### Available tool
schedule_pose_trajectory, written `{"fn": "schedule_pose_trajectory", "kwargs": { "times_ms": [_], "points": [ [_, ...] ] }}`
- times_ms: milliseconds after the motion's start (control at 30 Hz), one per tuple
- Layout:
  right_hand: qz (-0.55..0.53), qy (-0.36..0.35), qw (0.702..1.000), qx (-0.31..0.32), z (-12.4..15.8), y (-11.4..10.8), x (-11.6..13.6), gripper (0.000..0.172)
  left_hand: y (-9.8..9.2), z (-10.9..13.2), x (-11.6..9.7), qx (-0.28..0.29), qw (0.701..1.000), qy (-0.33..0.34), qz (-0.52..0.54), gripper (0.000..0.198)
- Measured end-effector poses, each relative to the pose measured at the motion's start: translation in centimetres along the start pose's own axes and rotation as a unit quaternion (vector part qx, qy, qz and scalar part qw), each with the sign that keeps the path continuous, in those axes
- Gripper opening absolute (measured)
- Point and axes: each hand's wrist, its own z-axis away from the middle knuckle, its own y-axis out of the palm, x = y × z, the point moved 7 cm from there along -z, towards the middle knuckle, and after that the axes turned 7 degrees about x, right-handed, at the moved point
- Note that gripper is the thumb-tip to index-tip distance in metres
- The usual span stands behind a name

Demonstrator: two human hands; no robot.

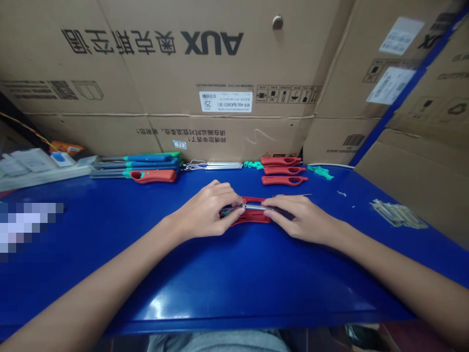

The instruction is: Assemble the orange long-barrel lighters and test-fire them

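One red handle (256,216) lies flat on the blue table (234,278), at the middle of the work surface directly in front of the person. One metal tube (254,207) lies along its upper edge, touching it.

The left hand (205,212) is closed over the left end of the red handle, fingers curled down and fingertips meeting the tube's end. The right hand (302,217) pinches the right end of the metal tube between thumb and forefinger. Its remaining fingers are folded against the table.

Behind the hands, near the rear edge:
- three spare red handles (284,170), in a row one behind another, apart from the one in hand;
- one cluster of small teal pieces (252,165) just left of them, and a second teal cluster (320,171) to their right; pieces too small to count;
- one bundle of bare metal tubes (220,166), number not determinable;
- further left, a stack of long finished tools (146,164), with blue and green grips and one red grip (154,176) in front; at least four.

To the right, well apart from the hands, lies one heap of clear plastic pieces (397,214). At far left sits a white tray (40,173) with papers. Cardboard boxes (183,73) wall in the rear and right side.
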Motion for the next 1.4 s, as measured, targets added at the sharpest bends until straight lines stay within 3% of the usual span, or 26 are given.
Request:
{"fn": "schedule_pose_trajectory", "kwargs": {
  "times_ms": [700,1400],
  "points": [
    [-0.004,-0.022,0.999,-0.044,-0.1,-1.0,0.5,0.007,0.0,0.2,0.0,-0.029,0.999,0.026,0.008,0.007],
    [-0.012,-0.021,0.999,-0.047,-0.1,-0.9,-0.1,0.007,0.0,0.0,-0.3,-0.031,0.999,0.032,-0.005,0.008]
  ]
}}
